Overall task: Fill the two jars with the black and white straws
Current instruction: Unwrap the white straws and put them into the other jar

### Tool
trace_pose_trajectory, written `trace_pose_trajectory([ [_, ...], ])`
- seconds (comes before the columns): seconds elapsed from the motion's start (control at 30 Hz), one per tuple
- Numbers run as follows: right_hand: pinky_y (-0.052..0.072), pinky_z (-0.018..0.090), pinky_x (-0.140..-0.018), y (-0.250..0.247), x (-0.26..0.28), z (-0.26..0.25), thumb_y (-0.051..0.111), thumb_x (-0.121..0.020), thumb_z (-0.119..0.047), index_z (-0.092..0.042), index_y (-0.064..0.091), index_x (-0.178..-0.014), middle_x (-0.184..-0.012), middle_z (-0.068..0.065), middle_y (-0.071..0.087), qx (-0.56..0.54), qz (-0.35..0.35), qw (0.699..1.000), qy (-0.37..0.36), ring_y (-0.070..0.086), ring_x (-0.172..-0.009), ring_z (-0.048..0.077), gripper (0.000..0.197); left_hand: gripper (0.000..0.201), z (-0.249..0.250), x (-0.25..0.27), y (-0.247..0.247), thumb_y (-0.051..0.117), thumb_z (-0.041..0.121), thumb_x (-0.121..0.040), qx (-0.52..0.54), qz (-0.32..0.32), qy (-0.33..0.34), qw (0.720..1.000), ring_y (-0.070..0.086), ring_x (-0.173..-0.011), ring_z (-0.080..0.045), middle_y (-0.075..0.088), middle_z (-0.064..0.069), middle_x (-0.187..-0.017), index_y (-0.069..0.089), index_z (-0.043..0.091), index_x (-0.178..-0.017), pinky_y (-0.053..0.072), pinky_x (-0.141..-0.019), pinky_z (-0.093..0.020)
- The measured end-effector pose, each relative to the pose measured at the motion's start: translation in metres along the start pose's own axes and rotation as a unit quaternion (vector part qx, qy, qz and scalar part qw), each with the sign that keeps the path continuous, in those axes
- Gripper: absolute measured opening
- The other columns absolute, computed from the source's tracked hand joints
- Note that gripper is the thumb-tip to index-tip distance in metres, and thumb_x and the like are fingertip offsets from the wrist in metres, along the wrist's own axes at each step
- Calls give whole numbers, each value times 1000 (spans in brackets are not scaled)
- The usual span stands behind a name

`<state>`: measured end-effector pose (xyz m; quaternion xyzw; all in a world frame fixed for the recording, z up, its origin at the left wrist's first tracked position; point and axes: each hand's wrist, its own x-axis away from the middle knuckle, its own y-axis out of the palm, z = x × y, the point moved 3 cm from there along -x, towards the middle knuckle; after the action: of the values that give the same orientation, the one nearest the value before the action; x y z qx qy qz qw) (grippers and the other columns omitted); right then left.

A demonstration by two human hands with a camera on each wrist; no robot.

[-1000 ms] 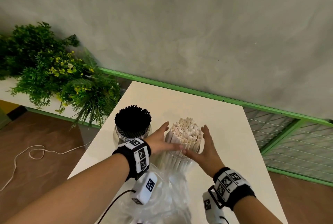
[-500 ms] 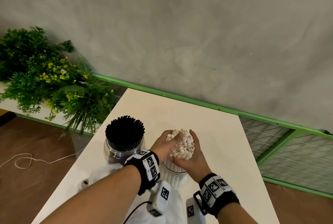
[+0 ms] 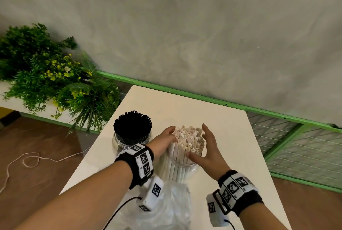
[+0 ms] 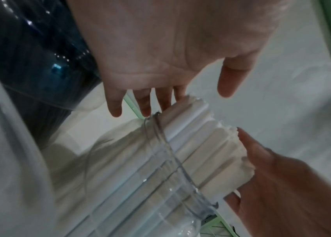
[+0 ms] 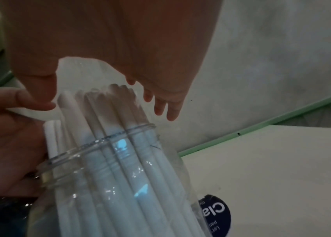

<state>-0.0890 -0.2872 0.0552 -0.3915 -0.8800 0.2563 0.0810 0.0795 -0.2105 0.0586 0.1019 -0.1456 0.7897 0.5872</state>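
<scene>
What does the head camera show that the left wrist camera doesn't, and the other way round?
Only the head view shows the black straws' tops, the leafy green plant, the crumpled clear plastic bag and both wristbands. Only the left wrist view shows the left hand's open palm from below and the clear jar's threaded rim. Both show the white paper straws standing in that jar, flanked by straight-fingered hands, right hand opposite.

Soft even daylight overhead; wrist views dim, perhaps motion-blurred.
</scene>
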Motion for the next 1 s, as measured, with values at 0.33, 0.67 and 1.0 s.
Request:
trace_pose_trajectory([
  [0.33, 10, -8, -95, 18, -13, -24, 73, -77, -47, -19, 12, -151, -156, -13, 1, 150, 17, 987, -58, 10, -133, -11, 101, 46, 5, 12, -13, 63, 10, -83, -184, 114, 92, 972, 55, -79, -13, 58, -2, -109, 52, 20, -127, 47, -75, -22],
  [0.67, 21, 40, -117, 22, -3, -27, 38, -89, -59, -23, 27, -147, -156, -1, 22, 318, 52, 932, -167, 16, -144, 20, 70, 26, 8, 25, -19, 59, 2, -85, -135, 122, 89, 979, 64, -78, -15, 64, 6, -80, 57, 18, -105, 51, -73, -19],
  [1.0, 39, 36, -102, 22, 23, -67, 46, -93, -37, -24, 60, -122, -131, 3, 53, 303, 69, 921, -234, 45, -122, 26, 35, 21, 14, 86, -59, 60, 4, -87, -128, 78, 140, 979, 62, -96, -12, 65, 7, -95, 60, 22, -98, 48, -91, -26],
])
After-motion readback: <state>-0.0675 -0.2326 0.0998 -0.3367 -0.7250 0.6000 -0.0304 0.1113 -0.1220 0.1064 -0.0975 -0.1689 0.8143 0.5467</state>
